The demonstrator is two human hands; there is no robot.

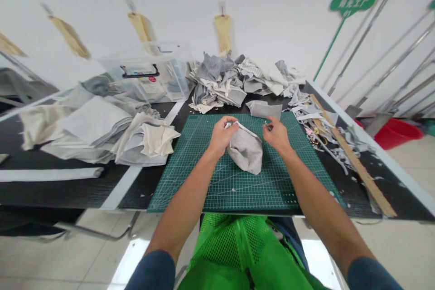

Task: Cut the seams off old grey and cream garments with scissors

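My left hand [222,136] pinches the upper left edge of a grey fabric piece [246,152], which hangs in soft folds above the green cutting mat [190,181]. A whitish strip runs along the fabric's top edge. Just right of the fabric, apart from it, is my right hand [276,135] with thumb and fingers closed together. Something small with a metallic glint shows at its fingertips, too small to name. Beyond the hands, a folded grey cloth [267,109] rests at the mat's far edge.
Fabric scraps [220,79] are heaped at the back, near a clear plastic box [146,84]. Stacked cloths [91,122] cover the left side. At right lie a wooden ruler [360,165] and cut strips [314,120]. A red bucket [397,133] stands on the floor.
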